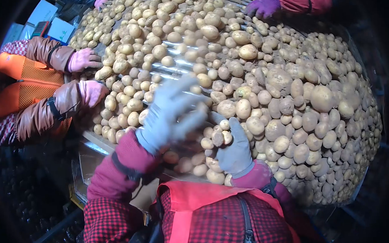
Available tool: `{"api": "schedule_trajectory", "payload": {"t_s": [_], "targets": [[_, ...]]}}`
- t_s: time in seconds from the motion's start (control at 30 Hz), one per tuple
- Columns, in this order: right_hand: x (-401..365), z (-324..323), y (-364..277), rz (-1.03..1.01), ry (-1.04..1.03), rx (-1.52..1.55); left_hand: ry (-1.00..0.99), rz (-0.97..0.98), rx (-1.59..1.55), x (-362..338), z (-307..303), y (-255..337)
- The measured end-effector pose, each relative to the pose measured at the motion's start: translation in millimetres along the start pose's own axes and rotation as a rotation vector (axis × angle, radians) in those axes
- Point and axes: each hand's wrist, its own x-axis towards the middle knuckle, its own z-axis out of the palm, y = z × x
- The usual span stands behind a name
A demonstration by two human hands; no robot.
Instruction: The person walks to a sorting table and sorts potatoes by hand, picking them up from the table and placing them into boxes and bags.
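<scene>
Left hand, grey-gloved, blurred: grip released, fingers spread over the potato pile; right hand: grip grasping small potatoes; co-worker's pink gloves at left.

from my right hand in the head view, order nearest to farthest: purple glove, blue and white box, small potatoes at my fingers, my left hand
1. small potatoes, touching the right hand
2. left hand, just to its left
3. purple glove, top right
4. blue and white box, far top left
</scene>
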Motion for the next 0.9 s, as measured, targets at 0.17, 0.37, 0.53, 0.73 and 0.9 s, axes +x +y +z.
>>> {"api": "schedule_trajectory", "payload": {"t_s": [0.17, 0.37, 0.53, 0.73, 0.9], "targets": [[0.2, 10.0, -6.4, 0.084, 0.037, 0.289, -0.047, 0.045, 0.222, -11.5, -5.4, -17.5], [6.5, -12.7, 6.7, 0.096, 0.002, 0.108, -0.438, -0.001, 0.771, -4.5, -5.6, -91.1], [2.3, -19.3, 5.3, 0.172, -0.074, 0.425, -0.478, -0.190, 0.791, 7.8, 6.6, -90.0], [-0.3, -0.7, -11.3, 0.214, -0.107, 0.454, -0.129, -0.241, 0.281, 2.8, 6.0, -89.6], [0.3, -7.4, -3.7, 0.202, 0.006, 0.380, -0.235, -0.212, 0.251, 12.6, 30.6, -76.8]]}}
